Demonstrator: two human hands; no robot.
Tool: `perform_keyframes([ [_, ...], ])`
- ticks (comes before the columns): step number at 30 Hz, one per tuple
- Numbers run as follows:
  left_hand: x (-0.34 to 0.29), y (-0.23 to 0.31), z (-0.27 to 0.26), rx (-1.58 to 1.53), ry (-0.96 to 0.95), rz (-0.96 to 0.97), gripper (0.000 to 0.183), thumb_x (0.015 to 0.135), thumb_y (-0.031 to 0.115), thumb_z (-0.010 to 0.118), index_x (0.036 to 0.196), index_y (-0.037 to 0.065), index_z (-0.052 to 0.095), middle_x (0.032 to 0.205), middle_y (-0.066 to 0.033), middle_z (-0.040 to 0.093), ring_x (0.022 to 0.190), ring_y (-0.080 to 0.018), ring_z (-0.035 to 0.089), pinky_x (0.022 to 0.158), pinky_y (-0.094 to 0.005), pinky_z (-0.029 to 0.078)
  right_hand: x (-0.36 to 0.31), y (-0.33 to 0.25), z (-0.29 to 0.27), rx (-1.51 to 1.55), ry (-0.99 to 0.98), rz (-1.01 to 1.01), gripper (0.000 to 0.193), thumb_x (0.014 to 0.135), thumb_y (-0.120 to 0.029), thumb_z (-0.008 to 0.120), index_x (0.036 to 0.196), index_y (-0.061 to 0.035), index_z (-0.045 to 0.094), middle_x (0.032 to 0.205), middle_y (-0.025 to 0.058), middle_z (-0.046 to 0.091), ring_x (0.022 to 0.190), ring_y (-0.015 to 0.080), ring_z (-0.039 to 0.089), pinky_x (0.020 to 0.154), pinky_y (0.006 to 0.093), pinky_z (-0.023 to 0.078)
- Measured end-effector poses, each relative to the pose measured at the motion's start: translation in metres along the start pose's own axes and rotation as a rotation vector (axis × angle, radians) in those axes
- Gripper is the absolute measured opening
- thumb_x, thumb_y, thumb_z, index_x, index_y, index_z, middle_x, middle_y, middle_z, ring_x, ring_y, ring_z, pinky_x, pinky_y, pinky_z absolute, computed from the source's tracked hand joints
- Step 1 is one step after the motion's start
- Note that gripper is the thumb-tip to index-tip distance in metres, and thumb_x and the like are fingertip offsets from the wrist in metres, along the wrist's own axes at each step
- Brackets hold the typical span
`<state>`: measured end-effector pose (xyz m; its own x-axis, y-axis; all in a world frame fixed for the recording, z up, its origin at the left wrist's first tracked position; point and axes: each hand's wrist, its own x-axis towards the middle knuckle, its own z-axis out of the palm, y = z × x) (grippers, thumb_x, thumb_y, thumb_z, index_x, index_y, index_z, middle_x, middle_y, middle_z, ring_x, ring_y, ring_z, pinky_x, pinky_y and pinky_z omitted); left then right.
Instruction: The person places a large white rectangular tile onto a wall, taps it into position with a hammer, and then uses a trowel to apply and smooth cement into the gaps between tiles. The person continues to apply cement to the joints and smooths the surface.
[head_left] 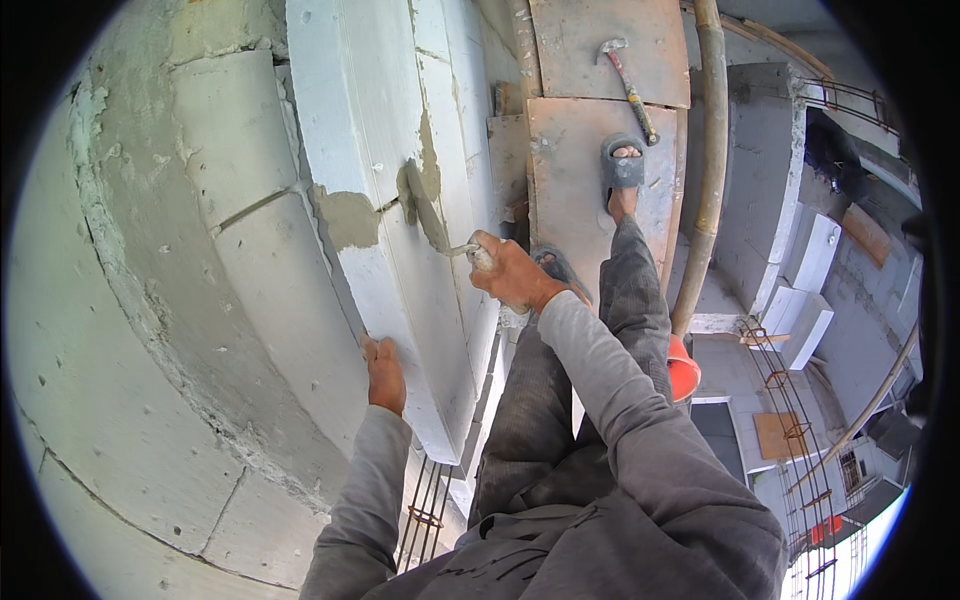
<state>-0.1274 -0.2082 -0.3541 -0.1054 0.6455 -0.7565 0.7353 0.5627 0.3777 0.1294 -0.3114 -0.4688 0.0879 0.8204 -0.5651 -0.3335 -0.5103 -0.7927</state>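
Observation:
My right hand is closed round the handle of a trowel, its blade lying against the side of the white block wall at a joint. Wet grey mortar is smeared across the top of that joint and up the side face. My left hand has its fingers curled at the left edge of the near white block, partly hidden behind it. No tool shows in this hand.
Below on the right, my sandalled feet stand on wooden boards with a hammer lying ahead. A bamboo pole runs alongside, near an orange-red bucket. Rebar rises by my left forearm; a block wall stands left.

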Motion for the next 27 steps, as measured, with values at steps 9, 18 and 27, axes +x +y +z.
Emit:
perform_keyframes([
  [9, -0.006, 0.002, 0.007, 0.1, 0.024, 0.109, 0.065, 0.092, 0.021, 0.044, 0.145, -0.01, 0.024, 0.141, -0.0206, 0.039, 0.128, -0.0292, 0.037, 0.111, -0.0341, 0.026, -0.045, -0.047, 0.022, 0.067, -0.015, 0.015, 0.036, 0.079, -0.009, 0.062, 0.111, -0.0017, 0.048, 0.068, 0.0192, 0.057, 0.06, 0.0291, 0.056, 0.061, 0.0392, 0.048],
  [18, 0.001, -0.001, 0.012, 0.117, -0.008, 0.142, 0.064, 0.09, 0.016, 0.044, 0.148, -0.004, 0.023, 0.145, -0.0191, 0.035, 0.132, -0.0299, 0.032, 0.113, -0.0351, 0.023, -0.085, -0.09, 0.049, -0.295, -0.005, -0.051, 0.046, 0.078, -0.008, 0.058, 0.114, 0.0134, 0.039, 0.077, 0.0341, 0.061, 0.079, 0.0488, 0.063, 0.077, 0.0515, 0.051],
  [27, 0.012, -0.014, 0.013, 0.17, 0.076, 0.181, 0.067, 0.091, 0.019, 0.044, 0.149, -0.005, 0.02, 0.149, -0.0198, 0.032, 0.134, -0.0298, 0.032, 0.113, -0.0346, 0.023, -0.081, -0.096, 0.045, -0.241, 0.186, -0.053, 0.049, 0.078, -0.012, 0.059, 0.118, 0.0091, 0.04, 0.077, 0.0336, 0.061, 0.077, 0.051, 0.062, 0.074, 0.0524, 0.05],
])
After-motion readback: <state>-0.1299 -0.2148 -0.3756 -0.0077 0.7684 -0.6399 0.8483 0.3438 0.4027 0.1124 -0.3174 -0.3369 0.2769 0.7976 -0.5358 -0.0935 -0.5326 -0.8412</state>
